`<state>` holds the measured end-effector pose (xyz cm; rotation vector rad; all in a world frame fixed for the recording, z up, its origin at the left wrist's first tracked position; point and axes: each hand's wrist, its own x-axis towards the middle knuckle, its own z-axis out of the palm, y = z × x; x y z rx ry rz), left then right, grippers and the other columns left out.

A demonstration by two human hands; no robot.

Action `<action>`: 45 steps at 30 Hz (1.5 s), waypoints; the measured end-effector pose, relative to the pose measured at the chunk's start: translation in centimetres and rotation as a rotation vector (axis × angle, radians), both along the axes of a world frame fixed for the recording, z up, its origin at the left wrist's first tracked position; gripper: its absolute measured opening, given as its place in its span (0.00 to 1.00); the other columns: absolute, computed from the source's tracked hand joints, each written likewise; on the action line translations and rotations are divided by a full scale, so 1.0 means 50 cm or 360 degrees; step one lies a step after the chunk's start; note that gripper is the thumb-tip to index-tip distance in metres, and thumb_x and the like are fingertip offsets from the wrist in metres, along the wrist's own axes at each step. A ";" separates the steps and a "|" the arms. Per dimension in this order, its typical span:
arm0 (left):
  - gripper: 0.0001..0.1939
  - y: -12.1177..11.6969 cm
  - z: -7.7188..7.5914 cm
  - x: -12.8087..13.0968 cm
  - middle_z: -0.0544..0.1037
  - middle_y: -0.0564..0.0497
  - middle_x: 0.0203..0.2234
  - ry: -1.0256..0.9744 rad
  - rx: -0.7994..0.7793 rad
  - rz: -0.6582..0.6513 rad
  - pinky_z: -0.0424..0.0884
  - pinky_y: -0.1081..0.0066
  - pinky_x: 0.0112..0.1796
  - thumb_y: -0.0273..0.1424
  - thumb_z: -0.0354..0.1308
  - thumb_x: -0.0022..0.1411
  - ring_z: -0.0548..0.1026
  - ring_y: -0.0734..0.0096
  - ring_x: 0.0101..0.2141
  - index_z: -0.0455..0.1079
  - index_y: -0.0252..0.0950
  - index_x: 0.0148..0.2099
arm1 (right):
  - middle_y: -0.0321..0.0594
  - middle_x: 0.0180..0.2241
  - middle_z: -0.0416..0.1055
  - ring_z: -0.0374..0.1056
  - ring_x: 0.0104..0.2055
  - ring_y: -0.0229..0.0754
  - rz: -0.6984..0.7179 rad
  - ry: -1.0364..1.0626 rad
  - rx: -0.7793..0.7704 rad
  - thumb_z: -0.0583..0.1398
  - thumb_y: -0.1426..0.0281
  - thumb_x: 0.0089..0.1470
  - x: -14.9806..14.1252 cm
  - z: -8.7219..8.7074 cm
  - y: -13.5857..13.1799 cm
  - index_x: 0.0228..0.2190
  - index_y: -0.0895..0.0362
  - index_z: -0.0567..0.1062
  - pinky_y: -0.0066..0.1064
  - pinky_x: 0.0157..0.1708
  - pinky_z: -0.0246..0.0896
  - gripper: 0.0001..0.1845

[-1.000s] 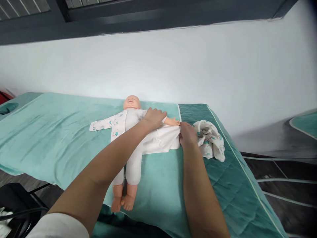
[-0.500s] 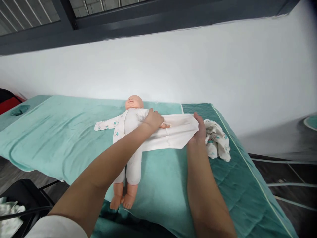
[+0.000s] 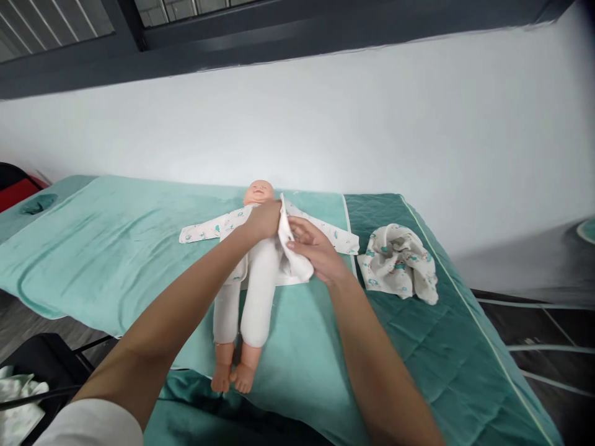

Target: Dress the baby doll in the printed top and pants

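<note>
A baby doll [image 3: 255,310] in white underclothes lies on its back, head toward the wall, bare feet toward me. A white printed baby shirt [image 3: 201,233] is spread open around it, with one sleeve out to each side. Over the doll's chest is my left hand [image 3: 264,220], its fingers hidden behind the raised front panel of the shirt. My right hand [image 3: 318,251] pinches that panel from the right, thumb and fingers on the cloth. The doll's arm on the right is hidden by the shirt and my hands.
A crumpled printed cloth [image 3: 400,260] lies on the dark green quilted cover [image 3: 446,347] at the right. The light green sheet [image 3: 116,241] stretches left. A white wall [image 3: 325,124] stands behind. A black chair [image 3: 51,359] with cloth on it is at lower left.
My right hand has moved left toward the doll, folding the stretched shirt panel upright. My left hand has shifted left onto the chest. The right printed sleeve now shows, lying outward.
</note>
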<state>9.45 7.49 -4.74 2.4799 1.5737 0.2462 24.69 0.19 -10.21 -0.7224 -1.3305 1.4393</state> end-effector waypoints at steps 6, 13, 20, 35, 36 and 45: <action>0.20 -0.029 0.020 -0.055 0.80 0.45 0.45 -0.1006 -0.0187 0.0182 0.73 0.70 0.43 0.42 0.51 0.70 0.79 0.67 0.43 0.69 0.36 0.56 | 0.39 0.61 0.70 0.60 0.67 0.46 0.0309 0.0047 0.0066 0.70 0.66 0.53 -0.047 -0.017 -0.007 0.53 0.47 0.74 0.33 0.52 0.65 0.26; 0.24 -0.021 0.022 -0.043 0.80 0.44 0.46 -0.0357 -0.0050 0.0227 0.71 0.64 0.44 0.22 0.58 0.58 0.78 0.58 0.45 0.71 0.38 0.57 | 0.38 0.64 0.65 0.68 0.35 0.35 0.0505 -0.0069 -0.0047 0.69 0.62 0.54 -0.028 -0.007 -0.021 0.55 0.46 0.73 0.29 0.31 0.69 0.27; 0.13 0.009 -0.011 -0.090 0.80 0.41 0.45 -0.0443 0.0209 0.0587 0.70 0.61 0.46 0.27 0.52 0.66 0.77 0.56 0.46 0.72 0.37 0.50 | 0.40 0.40 0.77 0.71 0.41 0.42 0.0170 -0.0497 0.0126 0.66 0.56 0.58 0.021 -0.011 -0.010 0.40 0.54 0.76 0.34 0.42 0.66 0.16; 0.10 -0.144 -0.138 -0.218 0.77 0.50 0.38 -0.1194 0.0467 0.0678 0.70 0.66 0.43 0.31 0.53 0.66 0.74 0.67 0.39 0.72 0.40 0.47 | 0.41 0.35 0.77 0.73 0.40 0.45 0.0550 -0.0715 0.0004 0.65 0.54 0.58 0.061 -0.014 -0.004 0.36 0.56 0.78 0.37 0.43 0.66 0.17; 0.10 -0.179 -0.159 -0.240 0.77 0.49 0.40 -0.1208 0.0427 0.0712 0.71 0.65 0.43 0.32 0.52 0.67 0.75 0.66 0.40 0.72 0.40 0.47 | 0.40 0.34 0.76 0.72 0.39 0.45 0.0517 -0.0741 0.0006 0.65 0.54 0.58 0.060 -0.022 -0.001 0.35 0.56 0.78 0.37 0.42 0.66 0.17; 0.16 -0.362 -0.233 -0.320 0.75 0.45 0.54 -0.0754 0.0130 0.0432 0.66 0.55 0.54 0.29 0.56 0.63 0.72 0.56 0.55 0.70 0.40 0.54 | 0.38 0.35 0.72 0.68 0.37 0.44 -0.0021 -0.0936 0.0144 0.61 0.57 0.59 0.012 -0.115 -0.072 0.36 0.54 0.73 0.37 0.40 0.64 0.13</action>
